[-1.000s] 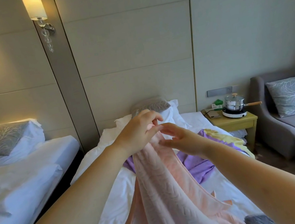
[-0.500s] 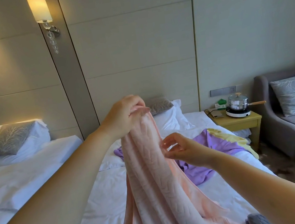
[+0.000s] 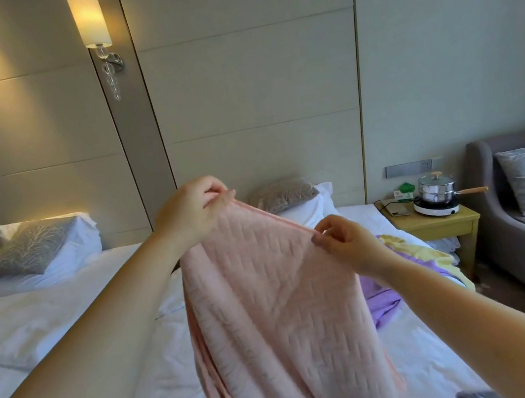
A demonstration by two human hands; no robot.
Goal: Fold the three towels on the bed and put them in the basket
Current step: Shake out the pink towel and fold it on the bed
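Towel (image 3: 272, 308): pink, hangs from your hands above the bed (image 3: 424, 345), long axis downward.
Grip: your left hand (image 3: 191, 217) pinches the top edge's far-left end; your right hand (image 3: 348, 243) pinches it lower right.

A hotel room; twin white beds (image 3: 63, 301), a lit wall lamp (image 3: 89, 21), panelled wall (image 3: 251, 79), bedside table (image 3: 439, 225), grey armchair (image 3: 519, 246)

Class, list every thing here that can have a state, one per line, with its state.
pink towel: unfolded, held up by its top edge, hanging
left hand: pinches the pink towel's top edge
right hand: pinches the same edge
purple towel: crumpled on the bed, unfolded
yellow towel: crumpled beside the purple towel
wall lamp: lit
pot: covered
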